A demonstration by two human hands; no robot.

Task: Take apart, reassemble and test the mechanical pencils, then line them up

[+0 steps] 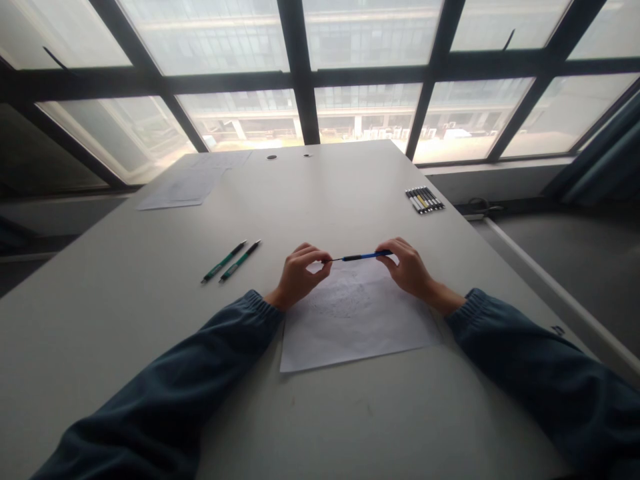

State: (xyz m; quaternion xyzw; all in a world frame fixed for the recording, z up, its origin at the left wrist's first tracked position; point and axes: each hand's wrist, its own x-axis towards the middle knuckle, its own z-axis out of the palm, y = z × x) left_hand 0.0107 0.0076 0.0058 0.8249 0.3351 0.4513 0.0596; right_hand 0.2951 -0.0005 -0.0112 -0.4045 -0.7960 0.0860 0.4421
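My right hand (407,267) pinches the rear of a blue pen barrel (367,255) with a black grip, held roughly level above the paper. My left hand (303,272) is closed in a pinch on a thin dark refill (337,259), which lines up with the front end of the barrel. Beneath both hands lies a white sheet (350,327) with faint marks on it. To the left of my left hand, two green pens (224,261) rest side by side on the white table (150,320).
A row of several black, white and yellow pens (425,199) lies near the table's right edge. Papers (183,187) lie at the far left. Two small round items (271,158) sit near the far edge, before the windows.
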